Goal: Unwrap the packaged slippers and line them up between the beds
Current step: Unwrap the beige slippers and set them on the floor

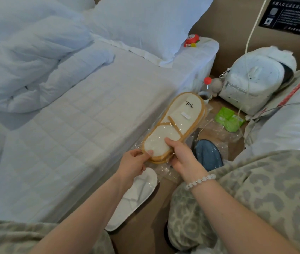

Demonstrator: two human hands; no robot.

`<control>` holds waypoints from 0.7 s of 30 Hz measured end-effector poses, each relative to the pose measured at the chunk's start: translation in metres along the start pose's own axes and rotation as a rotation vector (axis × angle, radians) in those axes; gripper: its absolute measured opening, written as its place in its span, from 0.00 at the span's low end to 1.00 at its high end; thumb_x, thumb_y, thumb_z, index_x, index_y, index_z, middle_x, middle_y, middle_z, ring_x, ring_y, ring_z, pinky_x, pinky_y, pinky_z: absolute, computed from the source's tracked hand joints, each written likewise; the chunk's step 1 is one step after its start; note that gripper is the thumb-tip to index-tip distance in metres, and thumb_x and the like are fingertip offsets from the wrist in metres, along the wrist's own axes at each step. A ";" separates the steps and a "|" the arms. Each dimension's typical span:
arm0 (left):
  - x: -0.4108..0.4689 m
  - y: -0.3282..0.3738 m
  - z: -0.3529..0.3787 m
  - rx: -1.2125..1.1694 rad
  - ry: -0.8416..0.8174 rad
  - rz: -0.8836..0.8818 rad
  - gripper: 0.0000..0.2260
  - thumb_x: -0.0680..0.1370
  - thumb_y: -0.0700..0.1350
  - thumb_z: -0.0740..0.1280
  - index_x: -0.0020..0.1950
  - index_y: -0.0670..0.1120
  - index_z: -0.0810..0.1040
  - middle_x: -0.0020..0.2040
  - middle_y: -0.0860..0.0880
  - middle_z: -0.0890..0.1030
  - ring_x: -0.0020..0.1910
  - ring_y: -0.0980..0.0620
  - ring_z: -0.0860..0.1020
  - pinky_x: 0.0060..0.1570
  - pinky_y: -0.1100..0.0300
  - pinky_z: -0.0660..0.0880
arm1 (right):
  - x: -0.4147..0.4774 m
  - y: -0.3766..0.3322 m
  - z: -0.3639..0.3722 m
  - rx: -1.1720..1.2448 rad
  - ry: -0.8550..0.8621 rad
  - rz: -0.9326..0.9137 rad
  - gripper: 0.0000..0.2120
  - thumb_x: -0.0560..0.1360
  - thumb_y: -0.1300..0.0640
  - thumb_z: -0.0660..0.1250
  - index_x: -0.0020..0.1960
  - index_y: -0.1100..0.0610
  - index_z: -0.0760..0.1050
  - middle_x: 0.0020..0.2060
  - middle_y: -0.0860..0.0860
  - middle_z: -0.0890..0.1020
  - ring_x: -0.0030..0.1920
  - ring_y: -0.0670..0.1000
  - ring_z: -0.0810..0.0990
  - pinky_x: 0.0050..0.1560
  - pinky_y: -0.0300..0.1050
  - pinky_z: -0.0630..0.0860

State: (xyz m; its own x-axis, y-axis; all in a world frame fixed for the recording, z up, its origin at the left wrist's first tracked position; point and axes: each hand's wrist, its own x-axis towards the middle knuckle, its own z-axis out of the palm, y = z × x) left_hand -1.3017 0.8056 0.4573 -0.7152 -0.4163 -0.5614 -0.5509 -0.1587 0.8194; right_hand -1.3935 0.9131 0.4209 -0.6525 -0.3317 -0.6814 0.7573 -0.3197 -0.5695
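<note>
closest in, one white slipper [136, 198] lies flat on the floor strip between the beds, hard against the left bed [83, 129]; it has a sheen, and i cannot tell whether film is on it. just above it the left hand [133, 163] pinches the near end of the packaged slippers [175, 123], thumb on top and fingers curled beneath, while the right hand [183, 158], one bead bracelet [199, 181] at its wrist, grips the same end from the other side, thumb pressed on the pale sole. the pack hangs in the air over the gap, far end pointing toward the wall, clear film all round it. by the stacked tan edges i would say it holds two slippers. to do this well, i reckon the right hand should hold the pair firm through the film while the left works the loose film open at the near end and peels it away, rather than tugging hard and bending the soles. beyond the hands sits one blue slipper [208, 154] on the floor, with crumpled clear wrap [219, 131] around it, at least two pieces. farther on: one green packet [230, 119], one cup [204, 96], one red-capped bottle [207, 83], one white backpack [255, 79] by the right bed [292, 123], then one red toy [191, 40] on the mattress corner.
</note>
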 end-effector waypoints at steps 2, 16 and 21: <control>0.001 0.000 -0.002 0.003 -0.004 0.003 0.06 0.76 0.43 0.68 0.43 0.42 0.77 0.18 0.56 0.70 0.17 0.60 0.62 0.18 0.69 0.59 | 0.000 -0.001 0.004 -0.014 0.001 -0.005 0.20 0.76 0.65 0.66 0.67 0.60 0.68 0.60 0.58 0.78 0.59 0.59 0.77 0.54 0.54 0.77; 0.006 0.000 -0.030 -0.055 -0.010 -0.047 0.13 0.75 0.40 0.69 0.59 0.46 0.74 0.22 0.54 0.69 0.17 0.60 0.59 0.16 0.69 0.56 | 0.014 -0.037 -0.007 0.168 0.089 -0.080 0.24 0.71 0.62 0.72 0.65 0.61 0.71 0.55 0.58 0.81 0.51 0.57 0.81 0.42 0.52 0.79; 0.008 0.000 -0.040 -0.062 -0.047 -0.051 0.14 0.77 0.39 0.67 0.62 0.43 0.73 0.24 0.55 0.69 0.18 0.60 0.60 0.17 0.70 0.55 | 0.015 -0.043 -0.009 0.168 0.112 -0.085 0.27 0.69 0.60 0.74 0.65 0.60 0.70 0.56 0.58 0.81 0.53 0.58 0.81 0.43 0.52 0.80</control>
State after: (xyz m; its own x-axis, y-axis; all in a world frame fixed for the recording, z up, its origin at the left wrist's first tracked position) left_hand -1.2901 0.7667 0.4572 -0.7074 -0.3636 -0.6061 -0.5602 -0.2345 0.7945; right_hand -1.4356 0.9299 0.4317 -0.6994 -0.1999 -0.6862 0.6782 -0.4885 -0.5489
